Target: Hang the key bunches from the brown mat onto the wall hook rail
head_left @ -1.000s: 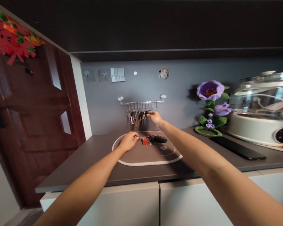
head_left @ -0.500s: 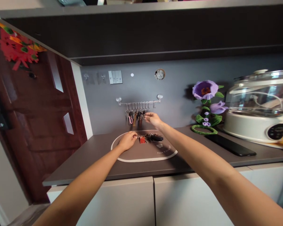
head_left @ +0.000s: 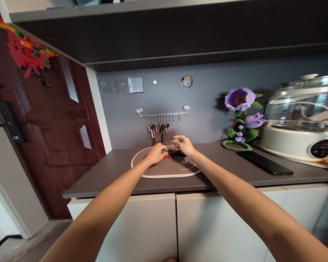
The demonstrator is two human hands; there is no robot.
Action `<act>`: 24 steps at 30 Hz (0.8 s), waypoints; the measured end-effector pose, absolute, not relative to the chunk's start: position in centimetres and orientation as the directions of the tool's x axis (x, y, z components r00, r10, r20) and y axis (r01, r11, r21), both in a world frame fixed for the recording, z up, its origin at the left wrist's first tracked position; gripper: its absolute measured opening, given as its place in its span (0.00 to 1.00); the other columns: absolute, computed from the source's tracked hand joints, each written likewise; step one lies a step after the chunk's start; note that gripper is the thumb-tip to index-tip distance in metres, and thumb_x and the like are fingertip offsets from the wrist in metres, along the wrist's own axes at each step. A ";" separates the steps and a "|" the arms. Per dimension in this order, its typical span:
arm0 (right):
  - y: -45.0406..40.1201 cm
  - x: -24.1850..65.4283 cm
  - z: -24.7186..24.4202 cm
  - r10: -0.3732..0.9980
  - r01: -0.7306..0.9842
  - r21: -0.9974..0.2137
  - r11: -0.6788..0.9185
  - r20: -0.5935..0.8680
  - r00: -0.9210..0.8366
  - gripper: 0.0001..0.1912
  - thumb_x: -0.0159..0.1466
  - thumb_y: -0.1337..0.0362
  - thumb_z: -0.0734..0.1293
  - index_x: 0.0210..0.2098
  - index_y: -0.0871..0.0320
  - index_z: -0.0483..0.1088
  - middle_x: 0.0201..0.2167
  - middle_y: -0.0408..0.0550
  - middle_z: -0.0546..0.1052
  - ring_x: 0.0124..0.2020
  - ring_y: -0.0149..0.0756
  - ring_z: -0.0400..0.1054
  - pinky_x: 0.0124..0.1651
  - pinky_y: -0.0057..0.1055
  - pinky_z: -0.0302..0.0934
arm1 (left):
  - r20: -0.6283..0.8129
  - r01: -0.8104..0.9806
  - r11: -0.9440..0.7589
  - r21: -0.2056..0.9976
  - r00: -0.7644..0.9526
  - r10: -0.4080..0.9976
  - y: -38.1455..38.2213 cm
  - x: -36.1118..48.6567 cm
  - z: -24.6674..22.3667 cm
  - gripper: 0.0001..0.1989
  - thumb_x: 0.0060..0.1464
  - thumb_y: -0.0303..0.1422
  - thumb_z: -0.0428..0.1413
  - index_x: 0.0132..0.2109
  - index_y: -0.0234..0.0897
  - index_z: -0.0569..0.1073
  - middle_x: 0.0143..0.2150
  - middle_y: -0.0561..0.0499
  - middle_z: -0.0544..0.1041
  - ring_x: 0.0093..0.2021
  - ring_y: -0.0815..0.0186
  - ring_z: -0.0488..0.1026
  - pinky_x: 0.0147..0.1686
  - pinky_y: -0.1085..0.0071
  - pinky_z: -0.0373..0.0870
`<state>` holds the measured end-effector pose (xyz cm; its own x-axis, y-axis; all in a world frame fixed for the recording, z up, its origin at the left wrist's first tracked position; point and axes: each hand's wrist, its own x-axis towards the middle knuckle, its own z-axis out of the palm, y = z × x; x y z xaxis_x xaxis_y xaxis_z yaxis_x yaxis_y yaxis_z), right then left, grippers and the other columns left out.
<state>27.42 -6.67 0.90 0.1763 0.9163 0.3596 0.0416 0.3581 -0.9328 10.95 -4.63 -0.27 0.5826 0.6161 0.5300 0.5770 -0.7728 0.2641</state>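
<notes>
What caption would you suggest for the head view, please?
Both hands, left and right, meet over keys on a mat.

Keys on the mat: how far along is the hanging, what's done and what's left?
Done: several key bunches hang at the left end of the hook rail. In hand: left hand and right hand both rest on the key pile on the oval mat; whether either grips it is unclear. Left: that pile, and the rail's right hooks look bare.

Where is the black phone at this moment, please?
In the head view, the phone lies flat on the counter at the right, apart from both hands, between the purple flower and the white cooker.
</notes>
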 end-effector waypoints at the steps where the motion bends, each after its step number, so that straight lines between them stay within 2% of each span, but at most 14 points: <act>1: -6.7 27.6 0.3 0.908 0.061 -0.925 0.374 0.379 0.180 0.11 0.54 0.72 0.61 0.37 0.61 0.65 0.30 0.47 0.74 0.29 0.27 0.68 0.34 0.25 0.63 | 0.523 0.570 -0.784 0.246 0.603 0.602 -4.7 11.2 -0.4 0.08 0.49 0.31 0.50 0.34 0.34 0.73 0.34 0.49 0.69 0.33 0.69 0.67 0.38 0.73 0.63; 7: -6.0 29.2 -1.8 0.831 0.263 -0.859 0.438 0.499 0.246 0.11 0.53 0.69 0.62 0.37 0.61 0.67 0.28 0.45 0.73 0.29 0.27 0.67 0.37 0.27 0.62 | 0.457 0.564 -0.817 0.122 0.699 0.550 -4.7 12.0 -1.5 0.09 0.51 0.33 0.50 0.36 0.39 0.74 0.35 0.48 0.69 0.39 0.66 0.65 0.41 0.71 0.61; 12: -6.5 28.8 -0.8 0.810 0.337 -0.841 0.422 0.517 0.276 0.09 0.53 0.72 0.61 0.33 0.60 0.68 0.26 0.43 0.73 0.25 0.26 0.66 0.36 0.27 0.61 | 0.412 0.564 -0.824 -0.047 0.763 0.499 -4.7 11.8 -1.3 0.10 0.52 0.28 0.49 0.37 0.42 0.74 0.34 0.49 0.69 0.40 0.64 0.65 0.40 0.71 0.59; 18: -6.8 28.4 -0.6 0.788 0.413 -0.812 0.414 0.546 0.284 0.09 0.52 0.74 0.62 0.31 0.59 0.68 0.25 0.42 0.73 0.25 0.27 0.65 0.37 0.28 0.60 | 0.397 0.531 -0.814 -0.235 0.817 0.418 -4.7 11.8 -1.2 0.09 0.52 0.26 0.47 0.35 0.39 0.72 0.37 0.47 0.70 0.43 0.60 0.63 0.43 0.66 0.56; 24: -6.2 28.9 -1.0 0.785 0.395 -0.827 0.401 0.532 0.318 0.08 0.52 0.73 0.62 0.31 0.59 0.68 0.25 0.42 0.72 0.24 0.26 0.65 0.37 0.28 0.59 | 0.403 0.554 -0.817 -0.159 0.792 0.459 -4.7 11.4 -1.1 0.08 0.52 0.26 0.47 0.35 0.39 0.70 0.38 0.48 0.70 0.44 0.63 0.63 0.45 0.67 0.54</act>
<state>28.89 -6.23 -0.98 0.3180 0.7848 0.5320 0.3946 0.4007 -0.8269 11.43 -4.67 -1.14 0.7920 0.4590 0.4026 0.5541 -0.8172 -0.1585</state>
